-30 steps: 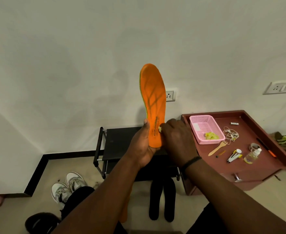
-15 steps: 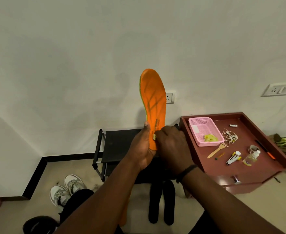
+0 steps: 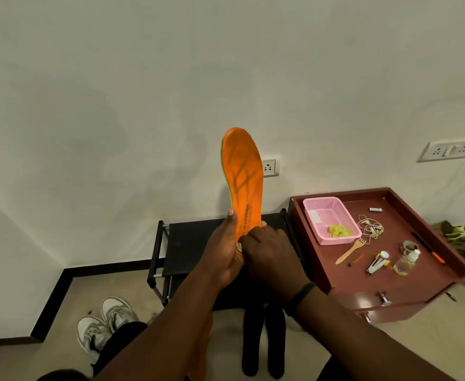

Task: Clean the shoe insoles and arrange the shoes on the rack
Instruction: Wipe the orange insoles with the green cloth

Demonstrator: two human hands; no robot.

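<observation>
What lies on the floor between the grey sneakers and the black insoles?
In the head view, mostly the person's left forearm hides it; an orange insole shows beneath.

Home room, shoe rack (image 3: 192,243), bedside cabinet (image 3: 418,287)

Orange insole (image 3: 243,171) upright (heel down); black insoles (image 3: 262,342) flat before black rack (image 3: 187,248).

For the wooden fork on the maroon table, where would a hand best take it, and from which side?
Take the wooden fork by its plain handle end, which points toward the table's front edge. Come from above on that near side: it lies flat, and its tines sit close to the pink basket and the tangled cord.
</observation>
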